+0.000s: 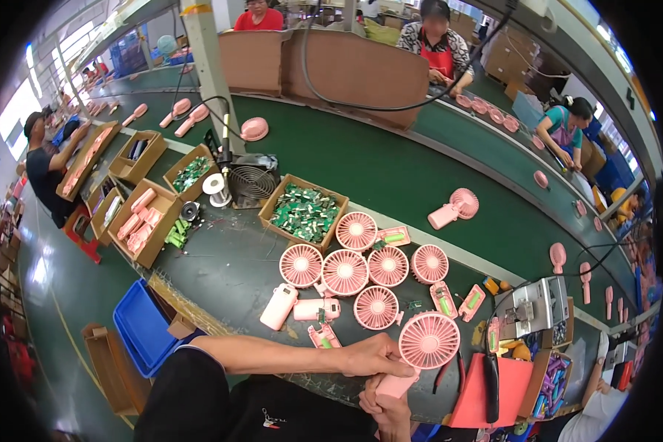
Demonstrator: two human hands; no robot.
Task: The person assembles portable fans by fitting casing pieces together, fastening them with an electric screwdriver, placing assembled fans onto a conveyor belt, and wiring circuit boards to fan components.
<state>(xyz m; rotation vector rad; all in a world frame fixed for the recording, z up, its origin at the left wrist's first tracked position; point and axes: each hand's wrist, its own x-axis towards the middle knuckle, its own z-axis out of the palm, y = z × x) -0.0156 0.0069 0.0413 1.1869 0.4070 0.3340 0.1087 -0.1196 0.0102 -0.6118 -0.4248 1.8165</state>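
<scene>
A pink handheld fan (429, 340) is between my hands at the table's near edge, its round grille tilted up to the right. My left hand (372, 356) reaches across from the left, its fingers closed at the fan's neck and upper handle. Lower down, my right hand (389, 414) is wrapped around the handle; some of its fingers are hidden. Just beyond lie several more pink fans (345, 272), some with opened handles showing green cells. A closed pink handle (278, 307) rests to the left. Pliers (460, 370) lie right of the held fan.
A carton of green circuit boards (306, 214) stands behind the fans, a solder spool (216, 189) to its left. At right are a grey metal device (532, 308), a red sheet (486, 394) and a black-handled tool (490, 387). A green conveyor (346, 169) carries fans beyond; co-workers sit around.
</scene>
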